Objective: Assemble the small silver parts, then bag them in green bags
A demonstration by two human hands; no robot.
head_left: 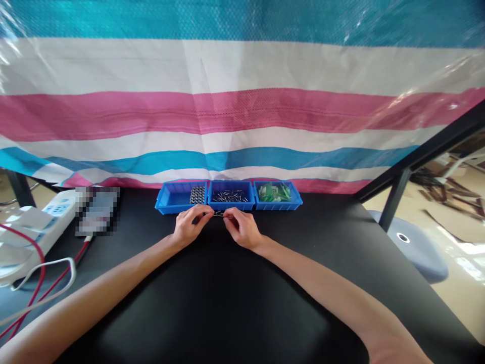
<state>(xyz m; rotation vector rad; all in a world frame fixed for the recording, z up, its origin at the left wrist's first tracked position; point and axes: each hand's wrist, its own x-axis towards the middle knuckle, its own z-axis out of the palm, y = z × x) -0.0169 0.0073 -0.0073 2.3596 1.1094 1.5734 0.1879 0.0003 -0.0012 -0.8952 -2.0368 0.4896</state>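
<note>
My left hand [188,225] and my right hand [244,228] face each other just in front of three blue bins, both with thumb and forefinger pinched. Between the fingertips show some small, thin shiny metal pieces [219,214]; whether each hand grips one is too small to tell. Behind the hands, the middle bin [232,206] holds many loose short metal pins [229,195]. In the left bin [172,206], small round metal pieces [197,195] stand in rows at its right end. Green and clear plastic packets [273,192] fill the right bin [280,206].
A white power strip [56,210] with plugs, red and white cables [40,273] and a blurred-out device [99,210] lie on the black table [318,253] at the left. A striped plastic sheet [242,111] hangs behind. Right of the table are a metal frame and a grey stool [417,247].
</note>
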